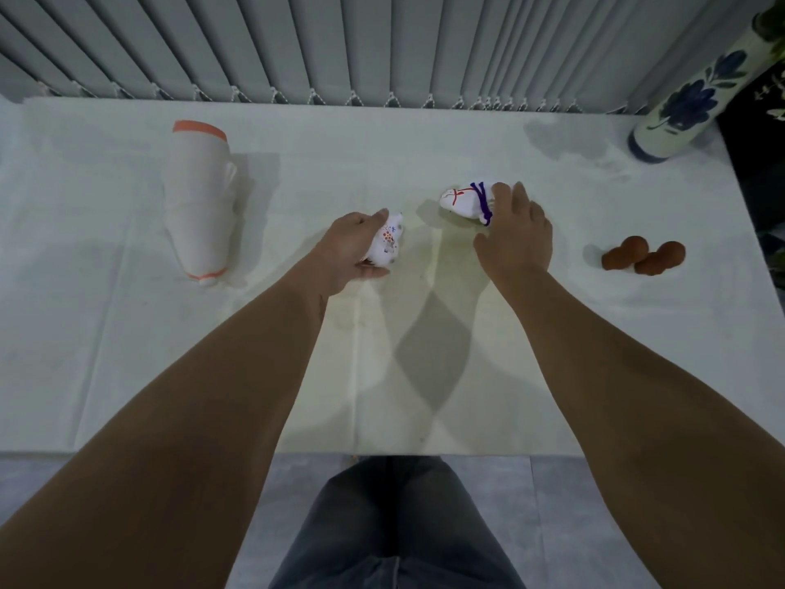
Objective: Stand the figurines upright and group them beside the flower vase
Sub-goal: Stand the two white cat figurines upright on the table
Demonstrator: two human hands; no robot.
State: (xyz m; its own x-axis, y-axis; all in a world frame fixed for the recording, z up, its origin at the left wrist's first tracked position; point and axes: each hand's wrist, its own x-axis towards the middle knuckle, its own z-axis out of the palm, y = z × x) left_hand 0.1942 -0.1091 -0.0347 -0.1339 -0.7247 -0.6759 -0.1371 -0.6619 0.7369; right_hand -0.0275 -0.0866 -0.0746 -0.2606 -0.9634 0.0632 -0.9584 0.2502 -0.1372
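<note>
My left hand [348,252] is closed around a small white figurine with red dots [387,244] near the table's middle. My right hand [516,235] rests with spread fingers on the end of a white figurine with red and purple lines [465,201], which lies on its side. A large white figurine with orange bands [199,197] lies on its side at the left. Two brown gourd-shaped figurines [643,255] lie at the right. The white flower vase with blue flowers [688,99] stands at the far right corner.
A white cloth covers the table [382,376]. Grey vertical blinds [340,44] hang along the far edge. The near table edge runs above my legs in grey trousers [395,525]. Dark foliage shows at the right edge beyond the vase.
</note>
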